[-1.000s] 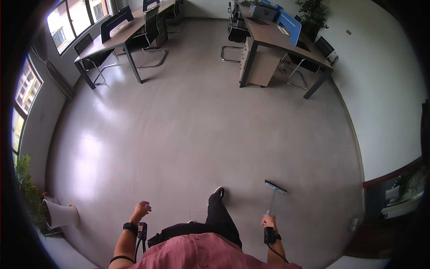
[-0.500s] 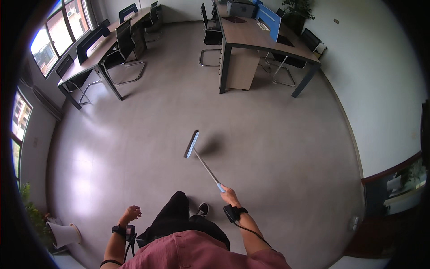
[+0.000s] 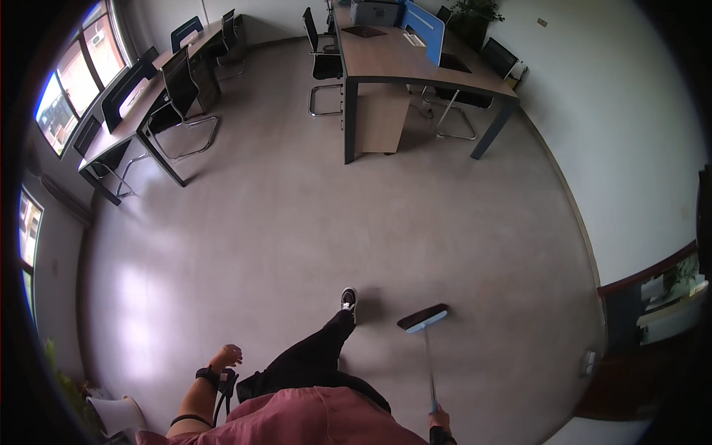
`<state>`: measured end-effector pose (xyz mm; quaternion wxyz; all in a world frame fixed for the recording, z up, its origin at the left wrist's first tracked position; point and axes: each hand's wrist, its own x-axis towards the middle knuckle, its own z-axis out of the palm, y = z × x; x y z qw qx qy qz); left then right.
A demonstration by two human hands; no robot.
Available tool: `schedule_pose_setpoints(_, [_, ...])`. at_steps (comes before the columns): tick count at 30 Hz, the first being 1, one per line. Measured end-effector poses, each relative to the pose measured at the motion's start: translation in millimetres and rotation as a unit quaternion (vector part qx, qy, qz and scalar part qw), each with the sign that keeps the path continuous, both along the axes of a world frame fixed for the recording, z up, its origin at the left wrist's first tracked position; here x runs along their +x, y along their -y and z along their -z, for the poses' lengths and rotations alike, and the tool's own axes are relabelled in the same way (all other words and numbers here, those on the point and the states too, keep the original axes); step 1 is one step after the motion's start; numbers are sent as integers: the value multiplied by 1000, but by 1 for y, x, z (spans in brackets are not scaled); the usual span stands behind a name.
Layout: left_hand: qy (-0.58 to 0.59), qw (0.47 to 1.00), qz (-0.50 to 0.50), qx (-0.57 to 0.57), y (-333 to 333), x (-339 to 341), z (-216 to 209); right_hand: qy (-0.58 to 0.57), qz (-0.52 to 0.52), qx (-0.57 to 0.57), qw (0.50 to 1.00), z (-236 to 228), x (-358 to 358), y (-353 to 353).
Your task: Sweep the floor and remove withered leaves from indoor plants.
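My right hand (image 3: 440, 420) grips the near end of a thin mop handle at the lower edge of the view. The handle runs forward to a flat blue-edged mop head (image 3: 422, 318) that rests on the grey floor (image 3: 297, 222), just right of my forward foot in a black shoe (image 3: 348, 299). My left hand (image 3: 226, 356) hangs at my side with loosely curled fingers and holds nothing; a dark band is on its wrist.
A long wooden desk (image 3: 415, 63) with a blue divider and black chairs stands far ahead. Another desk row (image 3: 148, 96) with chairs lines the windows at left. A white wall (image 3: 630, 148) runs along the right, and a white bin (image 3: 115, 411) stands at lower left.
The mop head has swung from ahead at centre-left back to the right and now lies close by my right foot. My right leg has stepped forward. The desks appear nearer.
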<state>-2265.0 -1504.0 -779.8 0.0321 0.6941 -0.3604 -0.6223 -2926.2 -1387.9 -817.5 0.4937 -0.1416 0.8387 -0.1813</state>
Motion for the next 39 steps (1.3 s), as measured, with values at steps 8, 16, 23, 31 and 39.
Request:
schedule_pose_setpoints(8, [53, 971, 191, -134, 160, -44, 102, -145, -318, 78, 934, 12, -71, 169])
schedule_pose_setpoints(16, [38, 989, -29, -142, 364, -186, -10, 149, -42, -280, 947, -43, -138, 344])
schedule_pose_setpoints(23, [54, 993, -79, -68, 427, -205, 0, 133, -115, -98, 980, -104, -54, 534])
schedule_pose_setpoints(31, [-49, 965, -257, 30, 466, -218, -5, 9, -473, -174, 864, -54, -12, 828])
schedule_pose_setpoints(39, [27, 958, -263, 113, 599, -304, -66, -3, -559, -197, 806, -12, -75, 991])
